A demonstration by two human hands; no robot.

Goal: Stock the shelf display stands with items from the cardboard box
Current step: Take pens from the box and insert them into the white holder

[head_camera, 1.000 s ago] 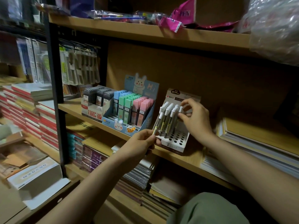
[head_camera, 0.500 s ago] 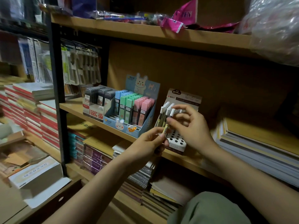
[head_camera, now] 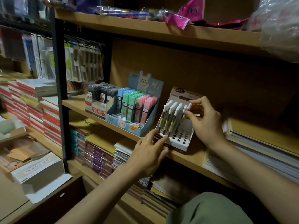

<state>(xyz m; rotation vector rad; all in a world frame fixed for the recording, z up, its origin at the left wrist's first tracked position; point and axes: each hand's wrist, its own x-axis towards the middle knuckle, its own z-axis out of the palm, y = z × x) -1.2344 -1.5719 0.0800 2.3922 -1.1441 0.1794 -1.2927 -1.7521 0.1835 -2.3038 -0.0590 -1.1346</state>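
Note:
A white display stand [head_camera: 181, 139] with rows of round holes stands on the middle wooden shelf [head_camera: 192, 160]. Several white-capped tubes [head_camera: 169, 117] stand upright in its back and left holes. My right hand [head_camera: 203, 120] pinches one white-capped tube [head_camera: 186, 112] by its top, at the right end of the filled rows. My left hand [head_camera: 150, 152] lies with straight fingers against the stand's front left corner and holds nothing. The cardboard box is not clearly in view.
A blue rabbit display [head_camera: 137, 110] of pastel lead cases and a grey lead box [head_camera: 100, 99] stand left of the stand. Notebook stacks [head_camera: 262, 143] lie to its right. Red-edged book piles [head_camera: 32, 107] and an open white box [head_camera: 38, 168] are at the left.
My left hand passed a tube to my right hand and dropped to the stand's front corner. My right hand rose with the tube to the filled rows.

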